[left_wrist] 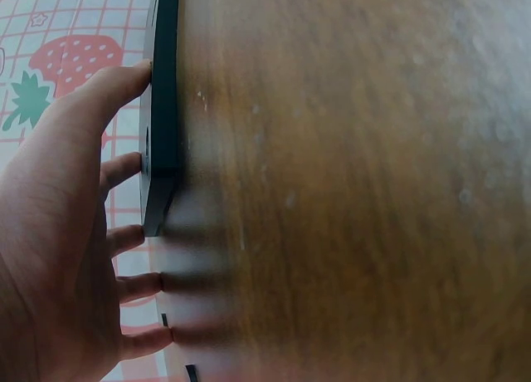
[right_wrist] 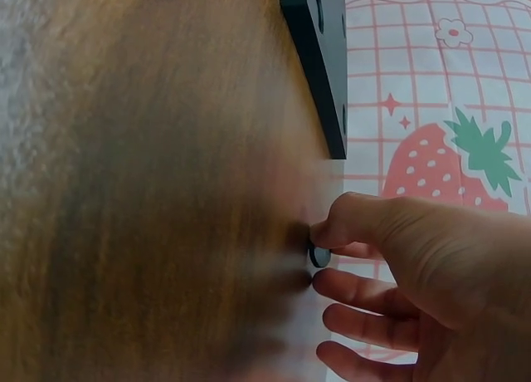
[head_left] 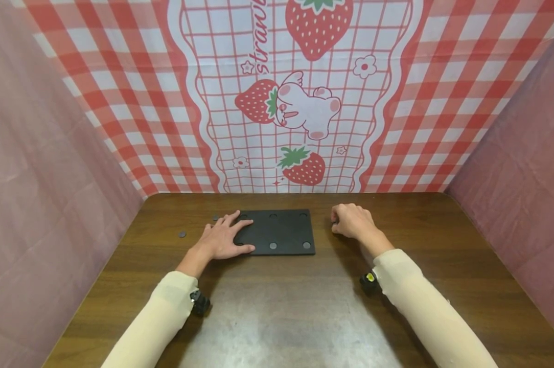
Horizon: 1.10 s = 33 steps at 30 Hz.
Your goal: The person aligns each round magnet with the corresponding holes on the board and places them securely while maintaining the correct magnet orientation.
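We saw the black rectangular board [head_left: 281, 230] lying flat near the far edge of the brown wood-grain table [head_left: 277, 306], between the two hands. Along its near side we made out a middle grey disc [head_left: 273, 246] and a right grey disc [head_left: 306, 245], each set into a round place; the left one there was hidden by the thumb. Along its far side we saw round recesses [head_left: 273, 216], too dark inside for us to read.

The left hand [head_left: 222, 240] reached over the board's left end with its fingers spread wide. Its thumb and index finger rested on the board, the middle finger lay at the far left corner, and the other two came down beyond the left edge. Near them on the wood lay two small dark discs, the outer loose disc [head_left: 182, 234] well to the left and the inner loose disc [head_left: 215, 217] just beside the fingers.

To the right of the board, apart from it, the right hand [head_left: 352, 222] pinched a small round disc [right_wrist: 320, 255] between thumb and index finger, the other fingers loosely bent. We could not tell whether that disc touched the table.

Cream sleeves [head_left: 433, 301] covered both forearms, and behind everything hung a red-and-white checked cloth [head_left: 300, 102] printed with strawberries, between pink curtains [head_left: 51, 179].
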Tool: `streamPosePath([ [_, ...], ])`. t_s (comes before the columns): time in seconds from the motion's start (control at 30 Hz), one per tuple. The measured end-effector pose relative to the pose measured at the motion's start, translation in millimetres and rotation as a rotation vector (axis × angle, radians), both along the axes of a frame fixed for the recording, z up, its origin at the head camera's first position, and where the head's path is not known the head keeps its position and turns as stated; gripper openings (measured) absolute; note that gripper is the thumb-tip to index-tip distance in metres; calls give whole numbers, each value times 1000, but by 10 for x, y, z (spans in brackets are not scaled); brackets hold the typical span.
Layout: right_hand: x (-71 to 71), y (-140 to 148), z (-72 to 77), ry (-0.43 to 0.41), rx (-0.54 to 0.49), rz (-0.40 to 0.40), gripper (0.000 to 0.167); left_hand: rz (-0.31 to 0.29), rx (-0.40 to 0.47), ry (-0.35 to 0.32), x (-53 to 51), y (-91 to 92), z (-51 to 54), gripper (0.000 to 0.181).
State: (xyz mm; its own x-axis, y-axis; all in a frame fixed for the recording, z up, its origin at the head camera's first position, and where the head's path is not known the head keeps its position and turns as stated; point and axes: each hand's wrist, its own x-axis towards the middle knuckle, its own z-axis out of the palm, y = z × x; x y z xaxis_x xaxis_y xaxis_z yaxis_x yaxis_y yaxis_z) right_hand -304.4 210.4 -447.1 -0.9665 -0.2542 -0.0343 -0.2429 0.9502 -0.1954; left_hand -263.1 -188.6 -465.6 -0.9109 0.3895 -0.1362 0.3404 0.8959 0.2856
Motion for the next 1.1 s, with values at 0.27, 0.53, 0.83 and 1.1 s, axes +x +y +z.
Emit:
streamPosePath([
  [0.27, 13, -15, -13, 25, -4, 14, 16, 1, 10, -4, 3, -5, 6, 84],
  [0.53, 15, -22, -20, 34, -5, 20, 14, 2, 8, -5, -6, -7, 1, 85],
  [0.83, 12, -19, -21, 38, 6, 27, 14, 4, 10, -2, -4, -7, 6, 85],
  [1.1, 17, -10, -35, 55, 9, 32, 13, 6, 8, -4, -8, -3, -2, 85],
])
